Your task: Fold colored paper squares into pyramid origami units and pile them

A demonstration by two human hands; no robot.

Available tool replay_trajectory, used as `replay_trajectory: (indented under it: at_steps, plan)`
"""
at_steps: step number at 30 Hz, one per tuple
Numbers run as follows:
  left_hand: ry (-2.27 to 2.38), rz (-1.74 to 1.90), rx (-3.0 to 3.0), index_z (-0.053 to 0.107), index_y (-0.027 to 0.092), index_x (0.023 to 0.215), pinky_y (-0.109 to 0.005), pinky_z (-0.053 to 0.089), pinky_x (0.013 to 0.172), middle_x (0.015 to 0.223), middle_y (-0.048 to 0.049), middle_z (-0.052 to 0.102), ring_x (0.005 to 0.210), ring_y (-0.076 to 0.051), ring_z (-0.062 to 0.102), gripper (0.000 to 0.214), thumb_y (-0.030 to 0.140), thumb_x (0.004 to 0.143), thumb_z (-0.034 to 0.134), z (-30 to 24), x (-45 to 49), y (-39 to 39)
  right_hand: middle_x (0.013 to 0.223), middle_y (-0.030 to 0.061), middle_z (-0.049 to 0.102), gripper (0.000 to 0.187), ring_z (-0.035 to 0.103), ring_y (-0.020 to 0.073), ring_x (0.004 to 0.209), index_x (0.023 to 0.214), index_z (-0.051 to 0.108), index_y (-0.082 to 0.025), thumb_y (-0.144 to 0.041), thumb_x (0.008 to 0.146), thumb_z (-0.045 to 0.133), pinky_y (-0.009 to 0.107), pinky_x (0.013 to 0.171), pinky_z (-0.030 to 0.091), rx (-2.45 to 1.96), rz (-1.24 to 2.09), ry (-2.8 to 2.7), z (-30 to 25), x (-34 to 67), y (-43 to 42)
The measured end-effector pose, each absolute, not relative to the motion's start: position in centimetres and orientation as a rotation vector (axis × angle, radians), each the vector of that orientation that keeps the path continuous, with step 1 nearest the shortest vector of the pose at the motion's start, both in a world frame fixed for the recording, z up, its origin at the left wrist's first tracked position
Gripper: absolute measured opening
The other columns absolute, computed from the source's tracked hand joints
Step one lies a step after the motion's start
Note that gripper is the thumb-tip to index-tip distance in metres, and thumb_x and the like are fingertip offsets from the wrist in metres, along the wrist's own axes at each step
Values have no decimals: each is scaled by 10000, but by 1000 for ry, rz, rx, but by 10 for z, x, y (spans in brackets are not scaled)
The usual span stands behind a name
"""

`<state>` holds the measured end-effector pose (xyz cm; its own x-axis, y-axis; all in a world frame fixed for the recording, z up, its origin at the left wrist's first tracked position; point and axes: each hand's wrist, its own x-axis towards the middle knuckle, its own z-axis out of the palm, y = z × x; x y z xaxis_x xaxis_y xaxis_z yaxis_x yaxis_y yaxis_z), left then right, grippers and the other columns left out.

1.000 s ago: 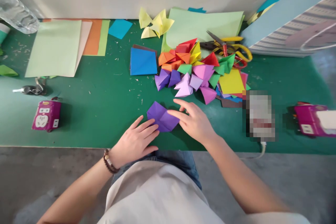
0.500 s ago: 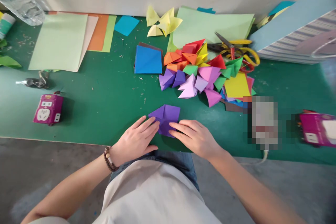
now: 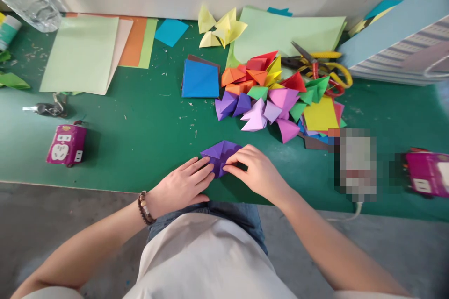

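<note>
A purple sheet of origami paper (image 3: 220,150), partly folded, lies on the green table near its front edge. My left hand (image 3: 187,180) rests flat with its fingers stretched out, the fingertips pressing on the paper's left side. With thumb and forefinger, my right hand (image 3: 257,170) pinches the paper's lower right corner, which is turned up toward the middle. Beyond the hands lies a heap of folded paper pieces, among them purple units (image 3: 231,104), pink units (image 3: 283,100) and orange units (image 3: 235,78).
Blue paper squares (image 3: 200,79) are stacked behind the hands. Pliers and scissors (image 3: 333,67) lie beyond the folded heap. Purple power sockets (image 3: 66,145) stand at the left and right. Pale green sheets (image 3: 82,56) and a clear bottle (image 3: 33,2) are at the back left.
My right hand has gone from lying on the paper with extended fingers to pinching its lower right corner, which is now folded inward. My left hand stays on the left side.
</note>
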<state>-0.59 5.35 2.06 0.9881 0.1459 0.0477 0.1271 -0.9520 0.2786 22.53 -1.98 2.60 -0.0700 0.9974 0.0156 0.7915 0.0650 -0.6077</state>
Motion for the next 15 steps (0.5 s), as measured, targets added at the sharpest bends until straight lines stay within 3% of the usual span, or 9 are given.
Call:
replay_trajectory:
  at_steps: [8, 12, 15]
  plan:
    - [201, 90, 2842, 457, 99, 1351, -463, 300, 1161, 1419, -141, 497, 1388, -293, 362, 565, 451, 915, 533, 21, -7, 53, 698, 22, 661, 149, 551, 201, 747, 706, 609, -210, -226, 841, 670, 336, 678, 461, -1884, 587, -1941, 28, 218, -14]
    - [186, 67, 2846, 385, 157, 1424, -474, 312, 1148, 1431, -119, 485, 1384, -298, 368, 611, 461, 914, 533, 23, -7, 53, 683, 21, 662, 174, 555, 200, 722, 679, 598, -214, -220, 839, 668, 331, 660, 449, -1920, 542, -1954, 28, 216, -12]
    - [180, 51, 2853, 418, 193, 1409, -477, 320, 1141, 1421, -105, 495, 1382, -304, 369, 573, 459, 914, 534, 24, -6, 53, 681, 21, 665, 177, 555, 201, 715, 674, 601, -216, -228, 835, 674, 332, 660, 442, -1945, 519, -1961, 29, 215, -11]
